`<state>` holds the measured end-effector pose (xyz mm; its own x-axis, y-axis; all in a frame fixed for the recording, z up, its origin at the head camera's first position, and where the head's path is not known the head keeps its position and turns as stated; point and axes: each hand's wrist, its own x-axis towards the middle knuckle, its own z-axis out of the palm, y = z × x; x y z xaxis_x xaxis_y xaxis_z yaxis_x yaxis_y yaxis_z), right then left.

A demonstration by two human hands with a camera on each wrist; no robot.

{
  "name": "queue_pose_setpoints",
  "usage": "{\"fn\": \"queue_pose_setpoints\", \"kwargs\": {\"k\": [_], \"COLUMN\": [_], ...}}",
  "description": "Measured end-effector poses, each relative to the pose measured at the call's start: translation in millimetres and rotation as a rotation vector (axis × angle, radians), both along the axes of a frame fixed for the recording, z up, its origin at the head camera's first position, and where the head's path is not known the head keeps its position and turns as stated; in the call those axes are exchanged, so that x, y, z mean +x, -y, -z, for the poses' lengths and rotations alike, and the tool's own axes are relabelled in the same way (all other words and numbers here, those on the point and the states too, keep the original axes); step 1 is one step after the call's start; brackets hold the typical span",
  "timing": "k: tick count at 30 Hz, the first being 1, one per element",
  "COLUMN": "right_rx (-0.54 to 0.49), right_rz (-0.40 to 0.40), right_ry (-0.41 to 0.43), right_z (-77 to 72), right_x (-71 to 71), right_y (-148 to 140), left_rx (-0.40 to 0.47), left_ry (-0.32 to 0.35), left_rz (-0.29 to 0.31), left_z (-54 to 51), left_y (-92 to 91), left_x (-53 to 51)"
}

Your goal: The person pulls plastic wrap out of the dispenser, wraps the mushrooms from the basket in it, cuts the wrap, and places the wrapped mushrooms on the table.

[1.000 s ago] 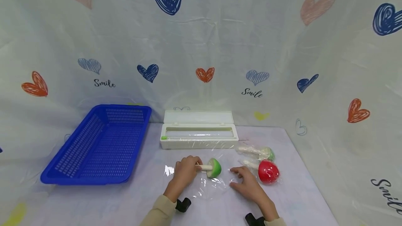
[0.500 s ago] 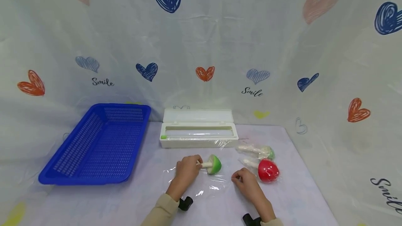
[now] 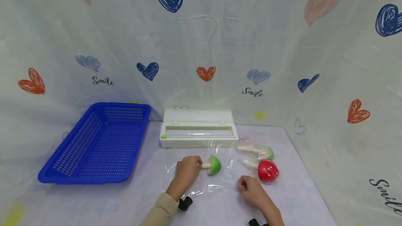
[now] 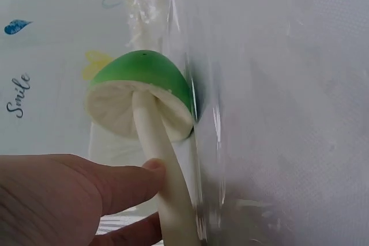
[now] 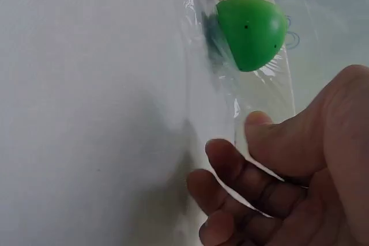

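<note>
A toy mushroom with a green cap (image 3: 214, 165) lies on a sheet of clear cling film (image 3: 208, 186) in the middle of the table. Its white stem (image 4: 155, 136) is pinched between the thumb and fingers of my left hand (image 3: 188, 170). My right hand (image 3: 252, 191) is to the right of the film, fingers loosely bent. In the right wrist view, its thumb (image 5: 259, 133) and index fingertip stand apart with nothing seen held between them. Near this hand lie a film-wrapped red mushroom (image 3: 268, 171) and a film-wrapped pale green one (image 3: 266, 152).
A white cling film dispenser (image 3: 199, 143) stands at the back with its lid up and the roll showing. To the left is a blue plastic basket (image 3: 84, 179). A heart-patterned sheet (image 3: 188, 37) hangs behind the white-covered table (image 3: 301, 198).
My right hand closed its fingers at the film's right edge, then moved slightly right and nearer, its fingertips now apart. My left hand stays on the mushroom stem, which shifted only a little.
</note>
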<state>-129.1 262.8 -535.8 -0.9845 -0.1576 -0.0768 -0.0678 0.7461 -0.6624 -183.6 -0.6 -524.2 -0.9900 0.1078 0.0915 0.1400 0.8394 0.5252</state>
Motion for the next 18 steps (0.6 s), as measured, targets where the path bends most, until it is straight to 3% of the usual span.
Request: {"fn": "queue_pose_setpoints", "kwargs": {"k": [3,7,13,18], "right_rx": [-0.073,-0.159,-0.256,-0.298], "right_rz": [0.042,0.053,0.033,0.056], "right_ry": [-0.015,-0.108,-0.285,-0.321], "right_z": [-8.0,-15.1,-13.6,-10.2], "right_x": [-5.1,-16.9,-46.8,-63.2], "right_y": [5.8,20.5,52.0,76.1], "left_rx": [-0.009,-0.046,-0.123,-0.174], "left_ry": [-0.011,-0.032,0.005,0.009], "left_rz": [0.018,0.028,0.055,0.066], "left_z": [2.1,2.4,-2.6,0.3], "left_y": [1.5,2.8,-0.9,-4.0], "left_x": [2.0,4.5,5.4,2.6]}}
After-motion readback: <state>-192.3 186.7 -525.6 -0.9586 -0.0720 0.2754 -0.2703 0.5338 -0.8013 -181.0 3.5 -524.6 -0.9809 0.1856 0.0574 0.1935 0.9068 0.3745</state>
